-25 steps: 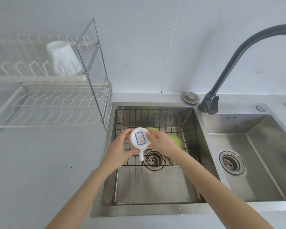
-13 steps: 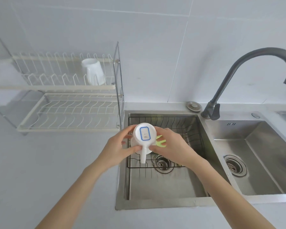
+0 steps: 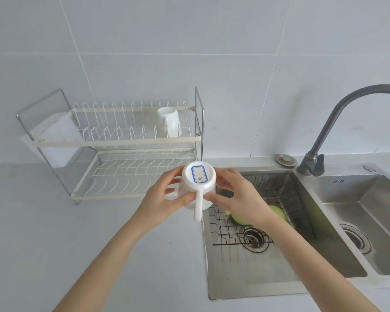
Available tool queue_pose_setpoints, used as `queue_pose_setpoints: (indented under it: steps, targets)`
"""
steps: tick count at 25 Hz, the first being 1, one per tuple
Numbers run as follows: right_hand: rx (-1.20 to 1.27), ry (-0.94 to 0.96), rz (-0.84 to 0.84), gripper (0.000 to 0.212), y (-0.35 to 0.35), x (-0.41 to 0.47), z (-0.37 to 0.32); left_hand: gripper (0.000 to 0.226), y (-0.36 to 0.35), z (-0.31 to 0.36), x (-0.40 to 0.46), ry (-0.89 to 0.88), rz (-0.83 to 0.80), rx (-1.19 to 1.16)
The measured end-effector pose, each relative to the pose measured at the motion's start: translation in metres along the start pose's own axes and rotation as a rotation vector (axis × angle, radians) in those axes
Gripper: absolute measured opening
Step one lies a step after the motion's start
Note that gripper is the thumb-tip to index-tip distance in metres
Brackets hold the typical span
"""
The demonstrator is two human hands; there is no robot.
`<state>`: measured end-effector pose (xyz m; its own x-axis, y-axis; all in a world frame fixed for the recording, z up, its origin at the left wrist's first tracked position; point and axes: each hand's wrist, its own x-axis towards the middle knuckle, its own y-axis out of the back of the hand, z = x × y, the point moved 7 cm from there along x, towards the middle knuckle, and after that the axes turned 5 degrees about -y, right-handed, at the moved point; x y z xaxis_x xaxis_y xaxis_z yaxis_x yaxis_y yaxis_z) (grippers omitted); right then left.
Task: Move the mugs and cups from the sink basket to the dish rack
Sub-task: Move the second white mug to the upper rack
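Note:
I hold a white mug [image 3: 198,190] upside down between both hands, its handle pointing toward me and a blue-framed label on its base. My left hand [image 3: 160,197] grips its left side, my right hand [image 3: 236,194] its right side. The mug hangs above the counter's edge, between the sink and the two-tier dish rack [image 3: 122,143]. Another white mug [image 3: 169,121] stands upside down on the rack's upper tier, at the right. In the black wire sink basket [image 3: 286,199] lies a green cup [image 3: 277,213], partly hidden by my right wrist.
A dark grey faucet [image 3: 329,127] arches over the second basin [image 3: 358,221] at the right. The left basin has a drain [image 3: 252,238] below the basket. A white holder [image 3: 54,140] hangs at the rack's left end. Grey counter [image 3: 77,244] spreads in front of the rack.
Both hands have lifted the white mug out of the sink basket and carried it up and left toward the rack. My view has risen and turned left.

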<state>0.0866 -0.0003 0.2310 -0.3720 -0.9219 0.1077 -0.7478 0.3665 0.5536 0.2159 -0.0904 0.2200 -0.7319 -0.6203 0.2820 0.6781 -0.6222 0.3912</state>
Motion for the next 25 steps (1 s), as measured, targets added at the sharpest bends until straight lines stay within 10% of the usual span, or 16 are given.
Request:
queue_pose_setpoints:
  steps: [25]
  targets:
    - [-0.259, 0.277, -0.089, 0.065, -0.029, 0.17, -0.171, 0.044, 0.191, 0.024, 0.106, -0.14, 0.156, 0.126]
